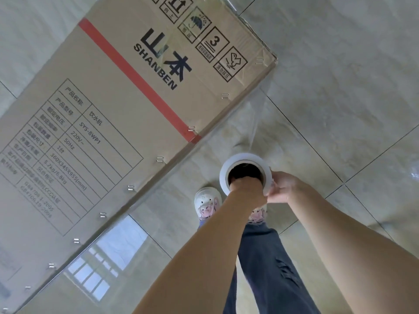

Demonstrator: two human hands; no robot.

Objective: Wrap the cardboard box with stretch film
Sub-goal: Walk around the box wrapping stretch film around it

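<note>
Film roll (245, 172) held by both hands beside cardboard box (108, 114).

The floor (340, 75) is laid with large glossy tiles, pale beige with cloudy marbling, set apart by thin dark grout lines (303, 137). A bright reflection of a paned window (106, 261) shines on the tiles.

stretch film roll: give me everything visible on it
The stretch film roll is white, wound on a hollow core, and seen end-on with its dark opening facing the camera. It hangs above the tiled floor, beside the cardboard box. The left hand reaches into the core; the right hand grips its outer side. A clear sheet of film runs from it up to the box's corner.
</note>
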